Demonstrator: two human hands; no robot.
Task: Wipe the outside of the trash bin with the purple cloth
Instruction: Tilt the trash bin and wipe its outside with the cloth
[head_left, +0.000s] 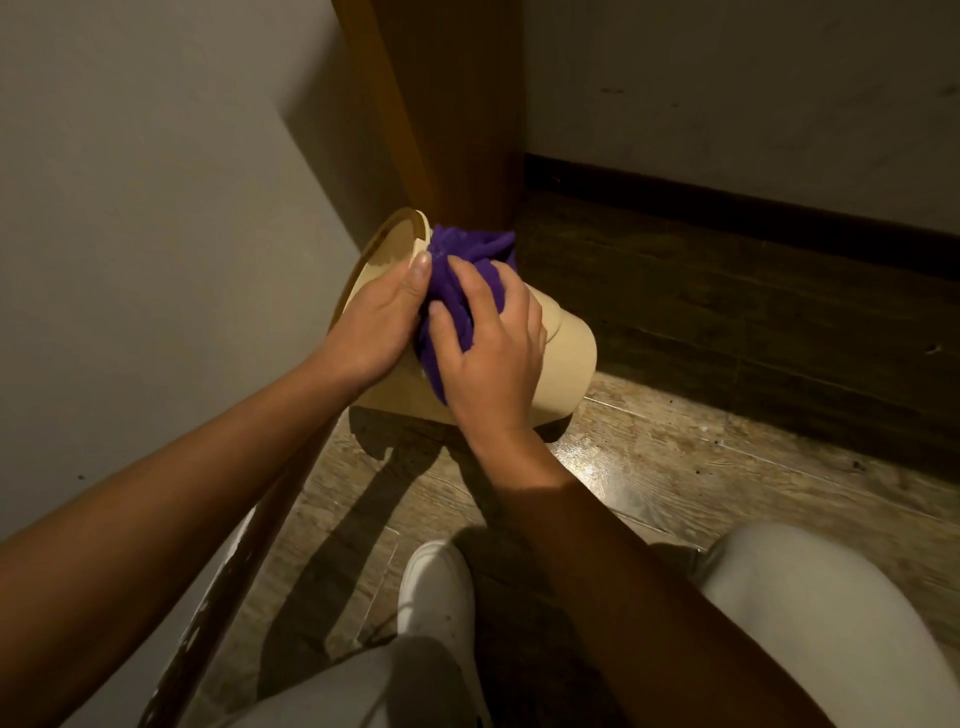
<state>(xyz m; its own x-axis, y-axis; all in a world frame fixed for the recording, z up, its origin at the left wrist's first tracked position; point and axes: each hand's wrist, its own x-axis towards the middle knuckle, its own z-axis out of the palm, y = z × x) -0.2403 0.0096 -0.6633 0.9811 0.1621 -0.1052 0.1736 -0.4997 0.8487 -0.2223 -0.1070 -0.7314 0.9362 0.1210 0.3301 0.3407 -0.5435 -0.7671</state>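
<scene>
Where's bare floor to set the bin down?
Bare wooden floor right of the trash bin, up to the dark baseboard. Crowded on the left: wall, wooden post. Near side is taken by the white shoe and knee.

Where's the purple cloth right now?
Head view, centre: the purple cloth lies bunched on the tipped trash bin, gripped by the right hand, beside the left hand.

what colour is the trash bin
Beige or tan trash bin, lying tilted on the floor; the head view, the only one, shows it.

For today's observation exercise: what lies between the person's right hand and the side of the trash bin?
In the head view, the purple cloth lies bunched between the right hand and the trash bin.
</scene>
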